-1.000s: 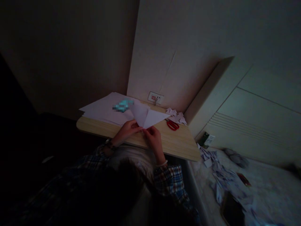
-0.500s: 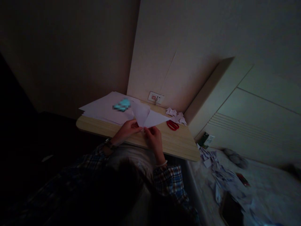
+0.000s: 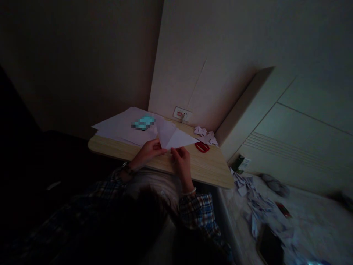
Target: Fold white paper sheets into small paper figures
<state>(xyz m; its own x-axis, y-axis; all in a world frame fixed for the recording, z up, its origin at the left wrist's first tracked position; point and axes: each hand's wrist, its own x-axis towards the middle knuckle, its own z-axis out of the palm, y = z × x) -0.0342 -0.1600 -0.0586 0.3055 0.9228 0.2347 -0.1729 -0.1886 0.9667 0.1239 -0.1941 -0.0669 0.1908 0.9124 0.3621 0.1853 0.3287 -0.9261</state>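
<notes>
A partly folded sheet of white paper [image 3: 178, 139] lies at the front middle of the wooden tabletop [image 3: 212, 171]. My left hand [image 3: 150, 150] pinches its near corner between thumb and fingers. On the same sheet's near edge, just to the right, my right hand [image 3: 181, 158] is closed with thumb and finger together. One flap of the paper stands toward the left, and a pointed white part reaches right, close to the red-handled scissors [image 3: 202, 147]. The scissors' blades are hidden.
A stack of white paper [image 3: 118, 127] lies at the left, with a blurred turquoise object [image 3: 143, 122] on it. Small folded paper pieces [image 3: 205, 135] sit by the wall beneath a socket [image 3: 182, 114]. More folded paper [image 3: 252, 195] and a dark flat object [image 3: 270, 244] are on the bed.
The raised paper flap has come down flatter, with a straighter crease. My right fingertips have slid slightly right along the near edge, while my left hand has barely moved.
</notes>
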